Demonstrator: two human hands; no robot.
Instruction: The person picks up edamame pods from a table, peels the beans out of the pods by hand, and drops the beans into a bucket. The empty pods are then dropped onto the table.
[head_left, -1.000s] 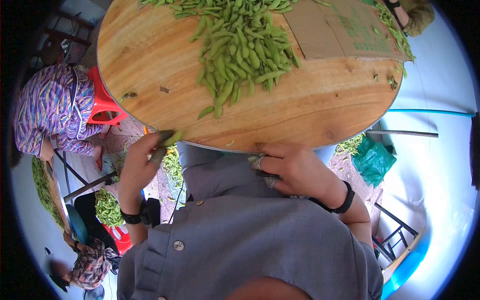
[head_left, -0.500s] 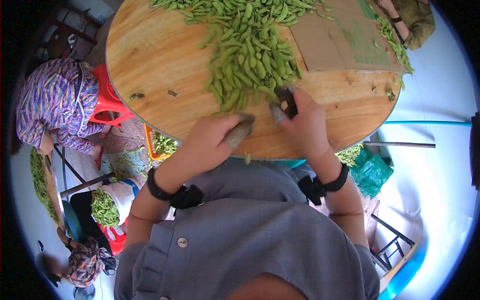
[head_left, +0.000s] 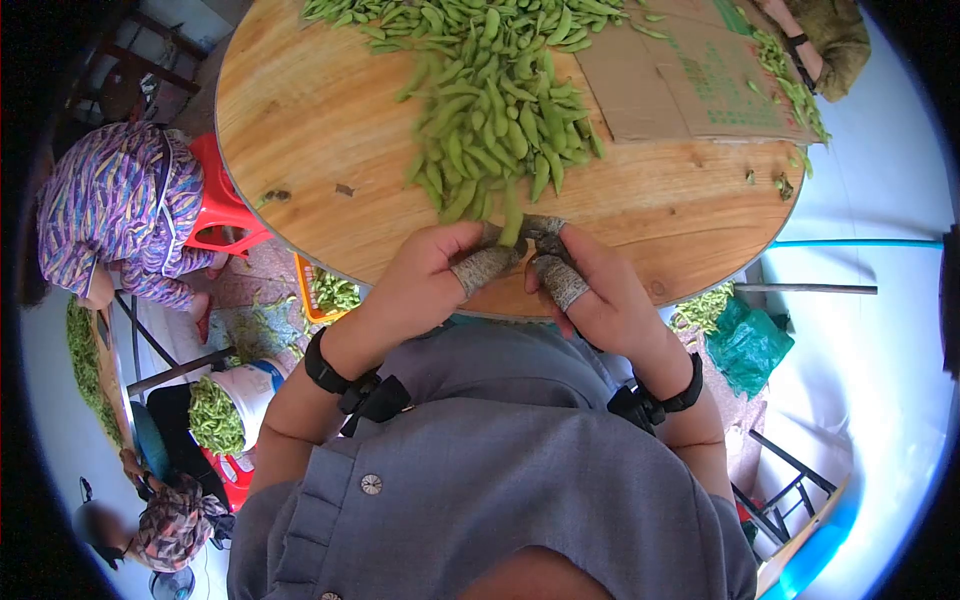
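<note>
Both my hands are close together over the near edge of a round wooden table. Between the covered thumb and forefinger of my left hand, a green pod is pinched, pointing up and away from me. My right hand is beside it, its wrapped thumb and forefinger bent together near the pod's lower end; whether anything is between them is hidden. Just beyond my fingers spreads a large heap of green pods.
Flattened cardboard lies at the table's right, beside another person's arm. A person in a patterned top sits left. An orange basket, a bucket of pods and a green bag are below.
My right hand has moved down and toward me from the heap's edge. My left hand has shifted slightly right and now has a pod in its fingers.
</note>
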